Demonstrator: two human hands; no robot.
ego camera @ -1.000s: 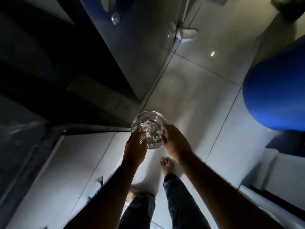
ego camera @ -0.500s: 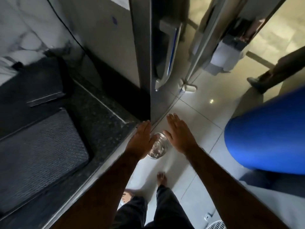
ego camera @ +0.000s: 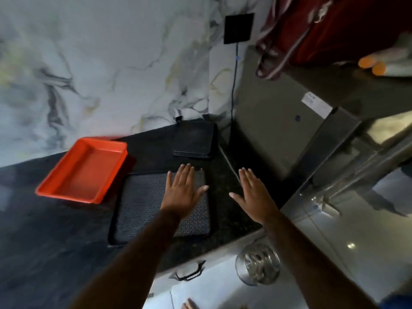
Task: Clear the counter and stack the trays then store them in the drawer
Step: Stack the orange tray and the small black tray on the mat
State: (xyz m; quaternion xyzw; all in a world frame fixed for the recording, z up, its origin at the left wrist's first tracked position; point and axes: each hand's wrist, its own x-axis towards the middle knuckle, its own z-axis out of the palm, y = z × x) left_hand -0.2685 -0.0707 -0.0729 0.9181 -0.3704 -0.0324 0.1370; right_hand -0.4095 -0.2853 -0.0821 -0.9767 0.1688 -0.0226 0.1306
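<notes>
Three trays on dark stone tabletop (ego camera: 55, 241): orange tray (ego camera: 82, 170) empty, left; black textured tray (ego camera: 142, 201) beside it, centre; smaller black tray (ego camera: 193, 139) behind, near marble wall (ego camera: 100, 63). Left hand (ego camera: 185, 192) spread flat over textured tray, right hand (ego camera: 256, 195) spread over tabletop, both holding nothing. Glass jar (ego camera: 257, 267) below tabletop edge, contents unclear.

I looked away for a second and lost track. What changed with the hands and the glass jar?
Both hands let go of the round clear glass jar, now down by the floor. The left hand and right hand rose, open and empty, over the dark stone counter. The dark textured tray stayed put.
</notes>
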